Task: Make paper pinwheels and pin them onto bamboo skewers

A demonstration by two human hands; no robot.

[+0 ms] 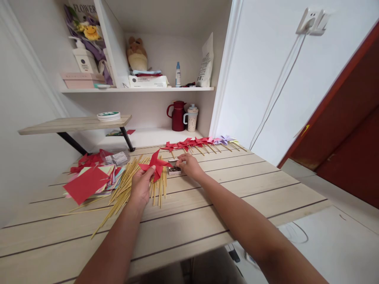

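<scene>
Left hand (141,186) pinches folded red paper pinwheel (156,164) at lower edge, above loose pile of thin bamboo sticks (127,185) on pale wooden plank table (237,181). Right hand (188,165) hovers over small clear box of pins (174,170), fingertips bunched narrow at box rim; whether pin held, cannot tell. Stack of coloured paper squares (89,183) left of sticks. Row of finished red and purple pinwheels (201,142) along far table edge.

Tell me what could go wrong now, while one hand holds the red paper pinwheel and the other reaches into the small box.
1. The small clear box of dark pins sits under the right hand; a nudge could perhaps spill it.
2. The left hand pinches the folded red paper pinwheel only at one side, so its folds may spring open.
3. The loose pale wooden sticks beneath could roll or scatter.
</scene>
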